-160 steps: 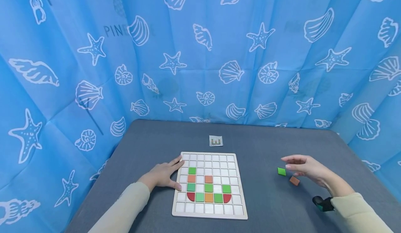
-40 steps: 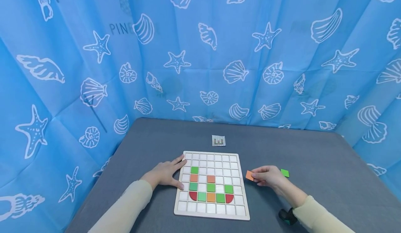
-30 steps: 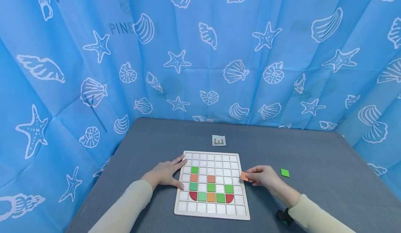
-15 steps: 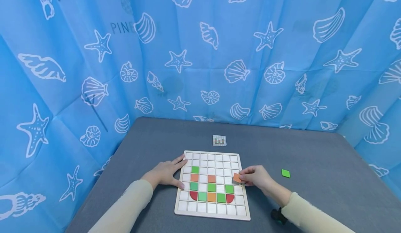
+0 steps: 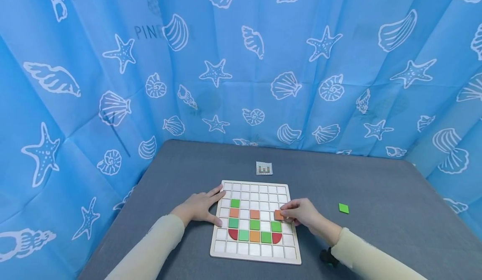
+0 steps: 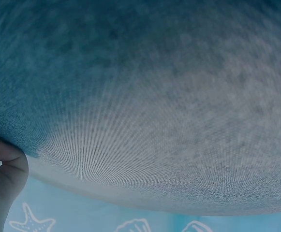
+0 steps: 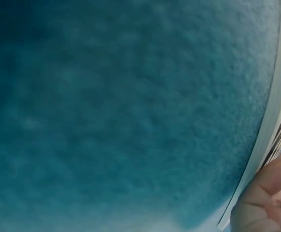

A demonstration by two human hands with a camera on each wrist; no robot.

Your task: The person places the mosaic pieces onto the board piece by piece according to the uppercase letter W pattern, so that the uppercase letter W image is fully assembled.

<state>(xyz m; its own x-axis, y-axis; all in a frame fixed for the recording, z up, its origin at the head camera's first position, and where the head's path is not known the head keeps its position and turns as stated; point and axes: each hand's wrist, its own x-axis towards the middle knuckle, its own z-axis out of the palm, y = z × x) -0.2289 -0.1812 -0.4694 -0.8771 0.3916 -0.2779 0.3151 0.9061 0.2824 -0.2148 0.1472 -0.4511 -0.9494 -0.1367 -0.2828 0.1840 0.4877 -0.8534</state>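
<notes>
In the head view a white grid board [image 5: 263, 196] lies on the grey table, with green, orange and red tiles in several of its cells. My right hand [image 5: 305, 213] pinches an orange square tile [image 5: 278, 215] over the board's right side, just above a green tile [image 5: 276, 227]. Along the board's left edge rests my left hand [image 5: 199, 208], fingers spread, thumb and fingertips on the rim. The right wrist view shows my right hand [image 7: 266, 198] beside the board's edge [image 7: 271, 106]. Only part of my left hand [image 6: 7, 174] shows in the left wrist view.
A loose green tile [image 5: 343, 208] lies on the table to the right of my right hand. Beyond the board is a small pattern card [image 5: 264, 168]. A blue shell-print curtain [image 5: 241, 62] hangs behind the table. A black wrist device [image 5: 329, 257] sits under my right wrist.
My right hand has picked up the orange tile from the table at right and carried it left over the board. The left hand has stayed at the board's edge.
</notes>
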